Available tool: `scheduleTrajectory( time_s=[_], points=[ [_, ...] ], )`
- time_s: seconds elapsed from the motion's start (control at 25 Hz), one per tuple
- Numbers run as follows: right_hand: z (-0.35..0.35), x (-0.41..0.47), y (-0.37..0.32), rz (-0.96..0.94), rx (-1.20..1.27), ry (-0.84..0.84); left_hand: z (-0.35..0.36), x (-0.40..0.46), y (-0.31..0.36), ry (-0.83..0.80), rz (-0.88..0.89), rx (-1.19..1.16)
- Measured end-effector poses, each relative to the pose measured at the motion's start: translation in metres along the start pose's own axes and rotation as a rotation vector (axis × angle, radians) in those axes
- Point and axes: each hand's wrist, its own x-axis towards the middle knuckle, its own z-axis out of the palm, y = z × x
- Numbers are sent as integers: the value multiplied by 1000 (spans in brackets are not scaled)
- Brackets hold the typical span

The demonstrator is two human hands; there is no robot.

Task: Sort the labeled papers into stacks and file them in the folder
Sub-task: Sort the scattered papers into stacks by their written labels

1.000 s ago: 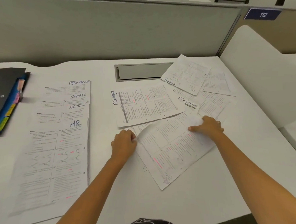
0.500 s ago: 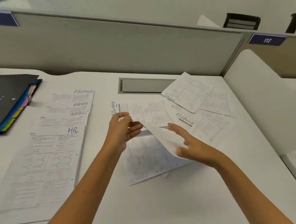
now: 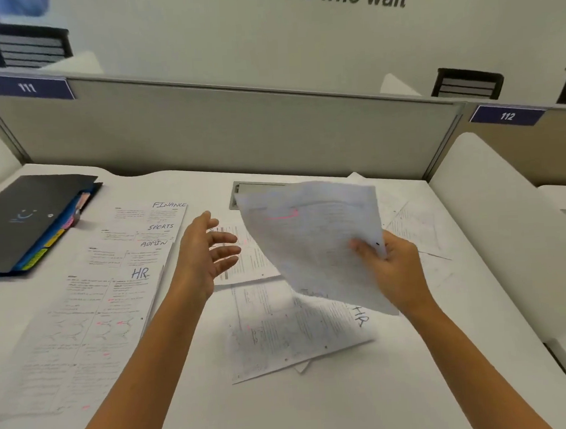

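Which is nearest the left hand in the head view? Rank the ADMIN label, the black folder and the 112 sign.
1. ADMIN label, just to the left of the left hand.
2. Black folder, far left on the desk.
3. 112 sign, on the partition at back right.

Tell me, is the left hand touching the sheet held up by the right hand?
Apart. The head view shows the left hand open, with desk papers visible between its fingers and the raised sheet.
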Motion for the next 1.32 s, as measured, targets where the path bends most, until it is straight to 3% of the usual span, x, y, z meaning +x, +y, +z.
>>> scheduleTrajectory(
  time_s=[0.12,0.24,0.32,0.72,0.84,0.96,1.08,1.2,1.32],
  points=[
    [-20,22,4,259,328,27,7,-1,-15,-110,67,220],
    [-28,31,17,406,379,-17,18,-8,-40,-365,38,355],
    [-27,33,25,457,393,-24,25,-16,-49,-437,42,349],
    [-25,41,43,483,450,143,22,-21,-75,-320,-77,267],
    [-14,43,37,440,498,234,18,-17,-77,-201,-92,59],
    [3,42,29,430,606,375,25,-23,-82,-198,-109,-146],
    [21,38,24,480,604,481,33,-34,-89,-219,13,16],
    [25,34,25,528,451,661,22,-27,-82,-118,207,152],
    [19,29,24,274,206,706,-2,-14,-65,-62,494,437]
  ],
)
